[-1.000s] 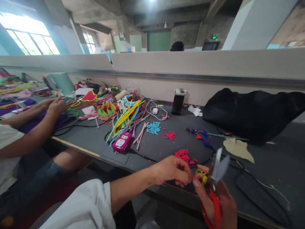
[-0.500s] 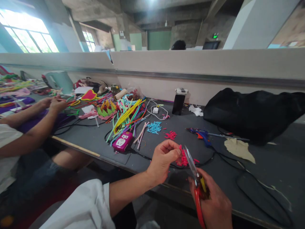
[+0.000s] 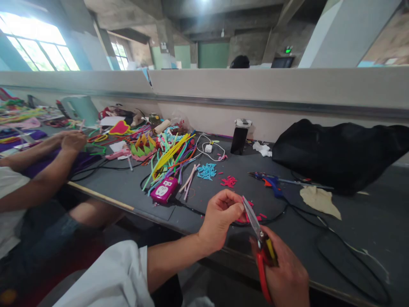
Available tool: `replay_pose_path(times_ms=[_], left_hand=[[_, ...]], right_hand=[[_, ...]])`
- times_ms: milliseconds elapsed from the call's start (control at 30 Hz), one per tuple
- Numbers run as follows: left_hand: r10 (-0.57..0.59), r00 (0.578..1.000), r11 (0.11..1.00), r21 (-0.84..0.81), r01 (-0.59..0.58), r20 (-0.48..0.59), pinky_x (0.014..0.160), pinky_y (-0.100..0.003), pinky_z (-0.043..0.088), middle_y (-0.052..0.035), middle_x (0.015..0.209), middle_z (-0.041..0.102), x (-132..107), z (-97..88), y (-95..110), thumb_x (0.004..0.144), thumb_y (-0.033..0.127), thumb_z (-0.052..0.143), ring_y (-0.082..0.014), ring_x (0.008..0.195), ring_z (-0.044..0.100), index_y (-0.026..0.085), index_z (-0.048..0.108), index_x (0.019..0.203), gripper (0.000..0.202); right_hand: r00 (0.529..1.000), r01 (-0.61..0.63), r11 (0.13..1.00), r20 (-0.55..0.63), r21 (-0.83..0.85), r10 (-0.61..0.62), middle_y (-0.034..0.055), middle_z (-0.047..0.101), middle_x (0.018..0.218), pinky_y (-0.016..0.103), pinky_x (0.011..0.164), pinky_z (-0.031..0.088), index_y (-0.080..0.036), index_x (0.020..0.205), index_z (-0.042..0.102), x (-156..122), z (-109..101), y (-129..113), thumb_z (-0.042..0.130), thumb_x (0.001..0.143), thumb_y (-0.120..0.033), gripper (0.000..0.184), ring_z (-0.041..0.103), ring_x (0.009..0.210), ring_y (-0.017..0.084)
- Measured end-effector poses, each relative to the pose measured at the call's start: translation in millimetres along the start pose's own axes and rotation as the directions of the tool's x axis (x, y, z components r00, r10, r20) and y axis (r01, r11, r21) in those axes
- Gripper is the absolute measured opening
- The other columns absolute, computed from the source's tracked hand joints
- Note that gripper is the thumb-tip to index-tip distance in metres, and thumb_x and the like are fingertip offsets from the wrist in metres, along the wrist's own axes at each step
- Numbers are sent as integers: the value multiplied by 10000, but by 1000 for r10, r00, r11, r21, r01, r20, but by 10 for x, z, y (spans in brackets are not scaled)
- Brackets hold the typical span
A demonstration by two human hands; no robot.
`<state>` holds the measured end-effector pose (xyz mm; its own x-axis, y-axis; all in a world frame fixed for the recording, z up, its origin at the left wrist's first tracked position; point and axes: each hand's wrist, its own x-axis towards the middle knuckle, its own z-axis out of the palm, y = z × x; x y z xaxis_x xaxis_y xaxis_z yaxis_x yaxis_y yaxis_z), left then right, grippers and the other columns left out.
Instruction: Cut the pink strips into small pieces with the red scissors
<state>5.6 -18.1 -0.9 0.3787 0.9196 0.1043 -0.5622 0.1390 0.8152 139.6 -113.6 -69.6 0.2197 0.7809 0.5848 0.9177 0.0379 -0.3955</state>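
My left hand (image 3: 222, 219) is closed in a pinch, thumb against forefinger, on a short pink pipe cleaner piece whose tip barely shows. My right hand (image 3: 283, 264) grips red-handled scissors (image 3: 254, 218). Their blades look closed or nearly so, pointing up and left, with the tip right at my left fingertips. Behind the blades lies a pile of short pink pieces (image 3: 262, 215), partly covered by my left hand and the scissors. Farther back are a smaller pink pile (image 3: 228, 182) and a heap of short blue pieces (image 3: 207, 170).
A blue glue gun (image 3: 271, 183) with a trailing cord lies to the right, near a black bag (image 3: 338, 153) and a beige scrap (image 3: 319, 201). Leftward are a purple box (image 3: 164, 190) and bundled pipe cleaners (image 3: 172, 155). A co-worker's hands (image 3: 72, 140) work at far left.
The scissors have shifted slightly left, and their blades have come together at my left fingertips. Less of the pink piece shows now. The co-worker's hands moved a little left.
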Motion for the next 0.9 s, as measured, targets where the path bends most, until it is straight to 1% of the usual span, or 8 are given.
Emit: replay_pose_path(times_ms=[133, 233, 433, 533, 700, 800, 900], left_hand=[[-4, 1000, 1000, -1, 4, -7, 579, -214, 460, -3, 661, 629, 1, -6, 0, 726, 227, 721, -92, 554, 569, 134, 564, 751, 185], [-14, 1000, 1000, 1, 14, -4, 576, -213, 461, -2, 660, 629, -1, -7, -3, 721, 242, 728, -93, 556, 572, 136, 564, 751, 198], [-13, 1000, 1000, 8, 13, -17, 573, -216, 452, 0, 660, 625, -2, -3, 0, 708, 250, 735, -92, 551, 566, 137, 571, 748, 203], [-21, 1000, 1000, 8, 21, -20, 572, -219, 451, 3, 648, 623, -6, -2, 1, 703, 259, 739, -94, 548, 563, 140, 570, 746, 211], [-23, 1000, 1000, 2, 23, -21, 564, -211, 450, 8, 626, 612, -14, 0, -10, 713, 242, 734, -93, 555, 561, 137, 579, 748, 190], [-23, 1000, 1000, -21, 23, -8, 559, -210, 445, 7, 637, 612, -11, 6, 1, 712, 230, 732, -89, 557, 555, 137, 579, 744, 183], [-22, 1000, 998, -60, 23, 10, 542, -210, 424, 12, 625, 596, 4, 11, 32, 699, 220, 727, -81, 528, 530, 135, 578, 727, 174]], right_hand=[[1000, 0, 1000, -4, 4, 0, 57, 729, 953, 261, 691, 535, -198, 1114, 613, 4, -2, -20, 439, 917, -468, 378, 704, 803, 181], [1000, -5, 1000, 10, 16, 5, 59, 732, 941, 265, 696, 542, -199, 1107, 619, 2, -11, -21, 422, 924, -453, 370, 706, 792, 183], [1000, 9, 999, 26, 44, -10, 78, 733, 973, 278, 730, 558, -182, 1119, 627, -23, 3, 25, 446, 910, -444, 381, 708, 833, 200], [1000, 3, 999, 26, 49, -4, 76, 737, 959, 283, 724, 565, -183, 1108, 638, -25, 5, 26, 438, 909, -436, 379, 711, 816, 202], [998, 56, 998, 6, 38, -56, 72, 743, 950, 277, 721, 568, -174, 1099, 647, -30, 3, 21, 428, 914, -427, 383, 717, 806, 199], [1000, 21, 1000, 6, -8, -20, 63, 748, 932, 278, 695, 570, -171, 1074, 658, -39, 23, 37, 415, 919, -466, 412, 722, 779, 200], [999, -14, 999, -44, -41, 13, 74, 749, 916, 272, 648, 566, -154, 1038, 671, -36, 49, 47, 430, 905, -519, 457, 724, 743, 203]])
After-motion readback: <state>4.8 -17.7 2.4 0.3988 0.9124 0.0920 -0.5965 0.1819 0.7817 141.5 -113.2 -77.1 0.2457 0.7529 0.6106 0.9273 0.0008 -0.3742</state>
